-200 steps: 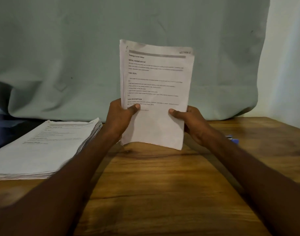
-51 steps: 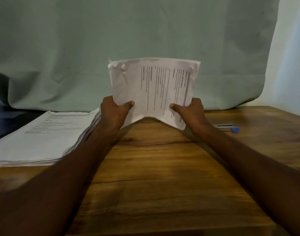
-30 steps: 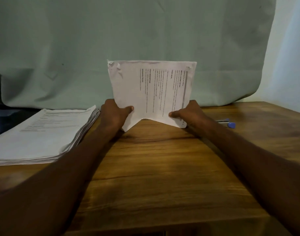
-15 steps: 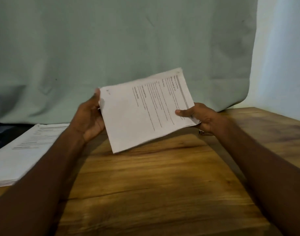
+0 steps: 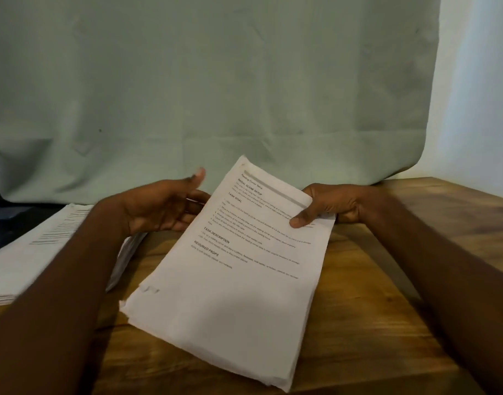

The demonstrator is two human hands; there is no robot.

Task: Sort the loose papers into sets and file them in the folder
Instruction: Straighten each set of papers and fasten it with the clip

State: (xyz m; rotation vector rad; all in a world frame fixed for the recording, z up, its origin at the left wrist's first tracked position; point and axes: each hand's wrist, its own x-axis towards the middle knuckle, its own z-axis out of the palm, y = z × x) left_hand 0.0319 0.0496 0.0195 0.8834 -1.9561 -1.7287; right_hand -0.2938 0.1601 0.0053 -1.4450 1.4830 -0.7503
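A set of printed white papers (image 5: 233,280) lies tilted over the wooden table (image 5: 373,323), its top edge toward the far right and its text facing me. My right hand (image 5: 327,205) grips that top right edge, thumb on the front sheet. My left hand (image 5: 164,205) is beside the set's left edge with fingers spread and thumb raised; its fingertips reach the paper's edge but do not curl round it. A thick pile of loose papers (image 5: 53,246) sits on the table at the left, partly behind my left forearm. No folder is in sight.
A pale green cloth (image 5: 216,95) hangs behind the table and reaches down to its far edge. A white wall (image 5: 478,81) is at the right. Something dark (image 5: 8,223) lies beyond the paper pile at far left.
The set has gone from upright to lying low and tilted over the table, turned with its heading toward the far right. My left hand has let go and opened; my right hand keeps its grip.
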